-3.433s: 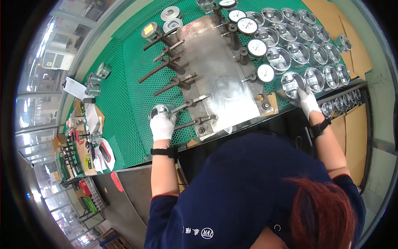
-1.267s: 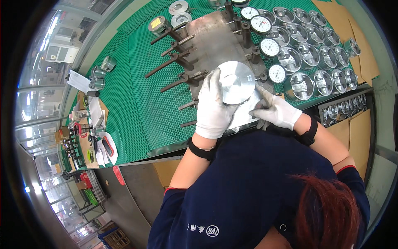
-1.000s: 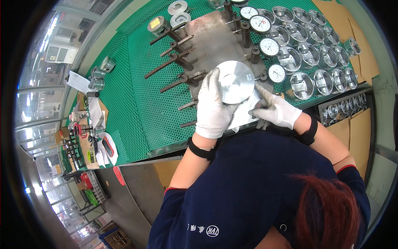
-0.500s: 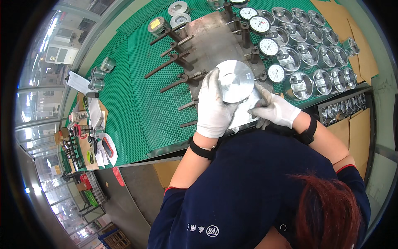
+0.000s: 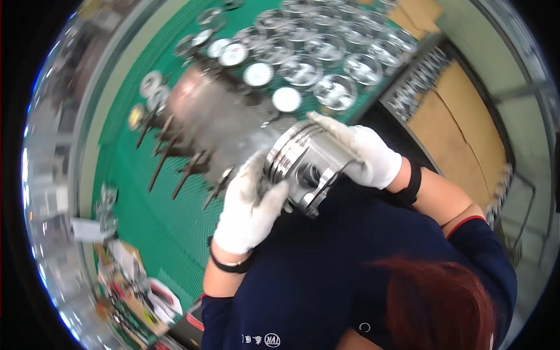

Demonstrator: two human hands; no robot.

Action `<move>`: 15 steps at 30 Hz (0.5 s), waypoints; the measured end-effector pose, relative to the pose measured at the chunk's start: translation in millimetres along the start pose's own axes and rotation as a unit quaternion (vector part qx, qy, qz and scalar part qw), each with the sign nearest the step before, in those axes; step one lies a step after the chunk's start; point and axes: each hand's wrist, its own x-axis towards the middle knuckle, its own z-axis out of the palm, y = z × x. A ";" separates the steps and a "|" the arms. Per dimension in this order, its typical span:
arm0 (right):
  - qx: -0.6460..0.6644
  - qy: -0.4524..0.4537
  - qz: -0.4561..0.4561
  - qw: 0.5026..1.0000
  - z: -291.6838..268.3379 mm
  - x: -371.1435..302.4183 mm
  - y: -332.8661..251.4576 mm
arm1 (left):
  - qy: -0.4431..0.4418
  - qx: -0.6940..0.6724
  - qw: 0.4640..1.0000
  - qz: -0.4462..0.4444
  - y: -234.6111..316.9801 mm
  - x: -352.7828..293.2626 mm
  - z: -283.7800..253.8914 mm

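A shiny metal piston (image 5: 308,166) is held tilted on its side in front of my chest, with its ring grooves and the dark round pin bore showing. My left hand (image 5: 248,207), in a white glove, grips it at the grooved end, thumb toward the bore. My right hand (image 5: 370,154), also gloved, wraps the far right side of the skirt; some of its fingers are hidden behind the piston. Just beyond lies a steel plate fixture (image 5: 219,119) with dark rods along its left side and white dial gauges (image 5: 258,74) along its right.
Many pistons (image 5: 335,92) stand in rows on the green mesh mat (image 5: 151,233) beyond the gauges. Cardboard (image 5: 449,128) lies at the right, beside a lower row of pistons (image 5: 417,87). Tools and papers (image 5: 131,286) sit at the left. The picture is blurred by motion.
The piston has turned from its flat crown showing to its side showing. My right hand has moved up onto the skirt. The whole view has swung round, shifting the bench in the picture.
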 end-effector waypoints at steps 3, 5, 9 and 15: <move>0.165 0.097 0.162 0.968 -21.8 -52.6 4.6 | -0.070 0.105 0.968 0.216 22.1 9.8 14.6; 0.259 0.123 0.308 0.907 -42.9 -90.2 -1.4 | -0.132 0.126 0.937 0.299 50.0 10.3 23.5; 0.222 0.298 0.411 0.832 -68.6 -152.8 29.1 | -0.227 0.144 0.886 0.377 110.7 -0.1 50.0; 0.145 0.335 0.478 0.799 -132.9 -262.5 184.9 | -0.277 0.155 0.868 0.382 164.2 15.5 113.9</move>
